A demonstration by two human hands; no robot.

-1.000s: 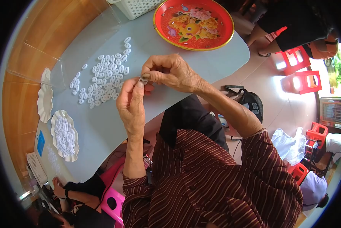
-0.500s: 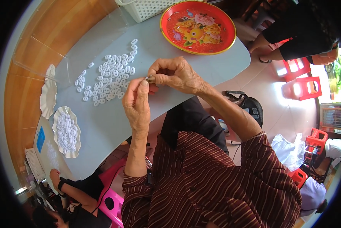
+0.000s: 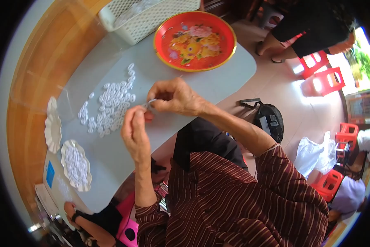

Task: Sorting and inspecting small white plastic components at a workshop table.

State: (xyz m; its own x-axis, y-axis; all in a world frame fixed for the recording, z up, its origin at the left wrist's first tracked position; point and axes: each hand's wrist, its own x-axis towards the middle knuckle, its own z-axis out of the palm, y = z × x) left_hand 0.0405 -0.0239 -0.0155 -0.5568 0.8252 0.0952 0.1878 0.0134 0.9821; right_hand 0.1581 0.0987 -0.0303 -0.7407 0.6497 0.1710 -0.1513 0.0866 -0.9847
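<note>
Over the grey table [image 3: 123, 164], my left hand [image 3: 136, 133] and my right hand [image 3: 177, 98] meet fingertip to fingertip. Both are closed in a pinch on a small white plastic piece [image 3: 151, 101], largely covered by the fingers. To the left of my hands lie many loose white oval pieces [image 3: 113, 103], which look slightly blurred. A smaller cluster of them [image 3: 83, 112] lies farther left. A white wavy-rimmed dish [image 3: 86, 187] at the lower left is filled with small white parts.
A round red flowered tray [image 3: 162, 45] with a gold rim stands beyond my right hand. Behind it is a white perforated basket [image 3: 135, 31]. Another wavy dish [image 3: 53, 127] leans at the left edge. A co-worker's hand [image 3: 71, 210] is at the lower left.
The whole view has shifted, bringing more of the basket in. My hands stay together at the fingertips, and the white piece between them now shows more plainly.
</note>
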